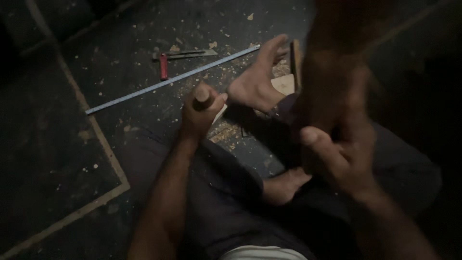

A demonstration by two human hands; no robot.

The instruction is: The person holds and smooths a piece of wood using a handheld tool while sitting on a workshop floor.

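Note:
I sit on a dark floor with my legs folded. My left hand (201, 111) is shut around the round wooden handle (202, 95) of a tool that points down at a pale piece of wood (284, 84). My bare foot (255, 82) rests on that wood. My right hand (339, 161) is raised close to the camera and blurred. It grips a thick brown wooden block or mallet (332, 86), whose shape is too blurred to tell.
A long blue-grey measuring tape (168, 80) lies stretched across the floor. Beyond it are a red-handled tool (163, 66) and a flat metal blade (192, 54). Wood chips (226, 132) are scattered around. My other foot (285, 185) is tucked under my leg.

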